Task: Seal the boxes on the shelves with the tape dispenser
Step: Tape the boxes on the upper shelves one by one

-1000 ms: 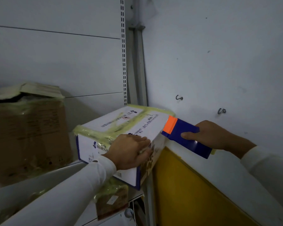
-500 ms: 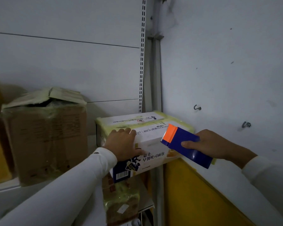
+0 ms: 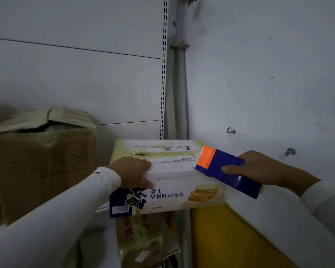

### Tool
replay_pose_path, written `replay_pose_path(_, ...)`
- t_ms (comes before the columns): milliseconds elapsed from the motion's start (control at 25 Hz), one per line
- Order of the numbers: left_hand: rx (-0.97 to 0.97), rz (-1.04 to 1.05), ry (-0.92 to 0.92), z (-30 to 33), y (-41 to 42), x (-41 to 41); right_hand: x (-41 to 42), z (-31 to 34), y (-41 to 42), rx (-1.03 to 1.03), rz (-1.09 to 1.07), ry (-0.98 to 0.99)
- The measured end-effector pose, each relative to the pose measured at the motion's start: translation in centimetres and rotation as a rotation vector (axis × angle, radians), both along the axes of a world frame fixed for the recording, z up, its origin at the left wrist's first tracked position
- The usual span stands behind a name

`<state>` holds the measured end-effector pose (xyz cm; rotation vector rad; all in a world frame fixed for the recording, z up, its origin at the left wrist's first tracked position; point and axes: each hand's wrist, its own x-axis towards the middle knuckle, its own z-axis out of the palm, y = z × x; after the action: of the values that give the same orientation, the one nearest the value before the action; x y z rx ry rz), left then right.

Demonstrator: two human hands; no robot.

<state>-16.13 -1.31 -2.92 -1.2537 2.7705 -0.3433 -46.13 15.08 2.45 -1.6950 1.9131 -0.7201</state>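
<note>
A white and blue printed box (image 3: 174,190) with yellowish tape across its top sits on the shelf, its long front side facing me. My left hand (image 3: 132,172) grips the box's top front-left corner, thumb on the front face. My right hand (image 3: 259,169) holds a blue tape dispenser (image 3: 228,169) with an orange toothed head, which hovers at the box's top right edge.
A brown cardboard box (image 3: 41,165) with loose raised flaps stands on the shelf to the left. Another taped brown box (image 3: 139,240) sits on the shelf below. A white wall with two hooks (image 3: 231,130) and a yellow panel (image 3: 220,238) closes the right side.
The white box has been turned and pushed back on the shelf, so its long side faces me. My left hand slid to its top front-left corner. The dispenser stayed near the box's right edge.
</note>
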Motion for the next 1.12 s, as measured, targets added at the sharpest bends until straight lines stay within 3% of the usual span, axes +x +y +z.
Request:
replay_pose_path(160,0.130,-0.025,0.054,-0.6,-0.7,1.1,1.4,0.5,-1.7,0.022,0.001,-0.001)
replay_pose_path(280,0.045,0.031,0.099,-1.1,-1.1,1.0,1.7,0.5,-2.2,0.025,-0.012,-0.038)
replay_pose_path(480,0.018,-0.134,0.285,-2.6,0.8,-5.1,1.2,0.9,-1.6,0.038,-0.026,-0.029)
replay_pose_path(640,-0.034,-0.120,0.240,-3.4,0.3,-8.1,-0.9,1.0,-0.1,0.016,-0.067,0.044)
replay_pose_path(880,0.143,-0.275,0.149,-2.0,-2.0,-3.5,-2.2,1.6,1.2,0.053,-0.026,0.042)
replay_pose_path(1120,0.037,-0.086,0.083,-1.4,-3.4,-0.8,0.5,1.4,0.6,0.048,0.043,0.001)
